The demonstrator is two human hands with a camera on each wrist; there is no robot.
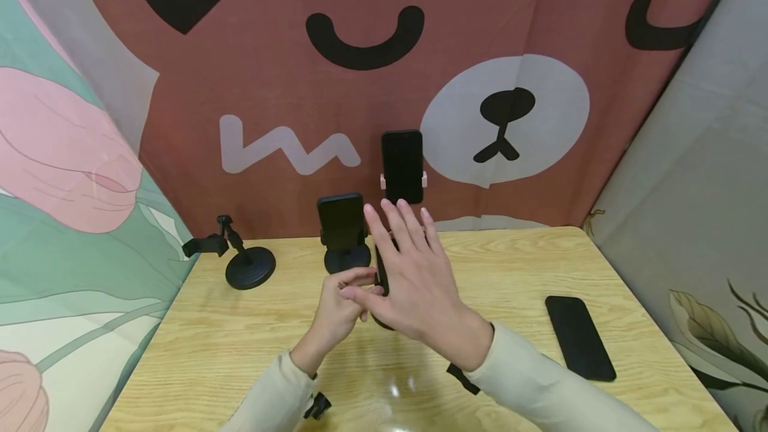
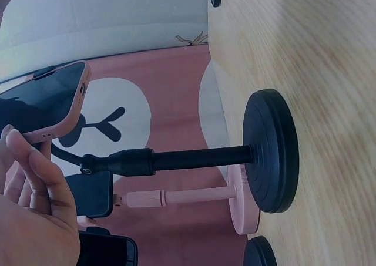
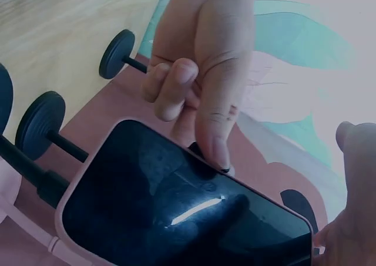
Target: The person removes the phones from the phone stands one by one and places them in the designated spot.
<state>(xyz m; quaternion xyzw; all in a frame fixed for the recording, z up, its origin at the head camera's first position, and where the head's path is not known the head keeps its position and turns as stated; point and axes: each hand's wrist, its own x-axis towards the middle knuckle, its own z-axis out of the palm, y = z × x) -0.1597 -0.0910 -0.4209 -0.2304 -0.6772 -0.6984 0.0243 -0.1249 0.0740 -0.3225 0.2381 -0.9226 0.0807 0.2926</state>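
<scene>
A phone in a pink case [image 3: 188, 201] sits at the top of a black phone stand [image 2: 200, 159], whose round base [image 2: 270, 151] rests on the table. At one long edge of the phone, my left hand [image 1: 336, 309] pinches the black clamp [image 3: 197, 151] with thumb and curled fingers. My right hand [image 1: 420, 285] has its fingers stretched out in front of the phone, hiding most of it in the head view. In the right wrist view, part of the right hand [image 3: 355, 201] meets the phone's end.
Behind the hands, a phone [image 1: 342, 222] stands in a black holder and another phone [image 1: 403, 165] in a pink one. A black stand [image 1: 251, 267] without a phone is at the left. One phone [image 1: 580, 339] lies flat on the right of the wooden table [image 1: 510, 285].
</scene>
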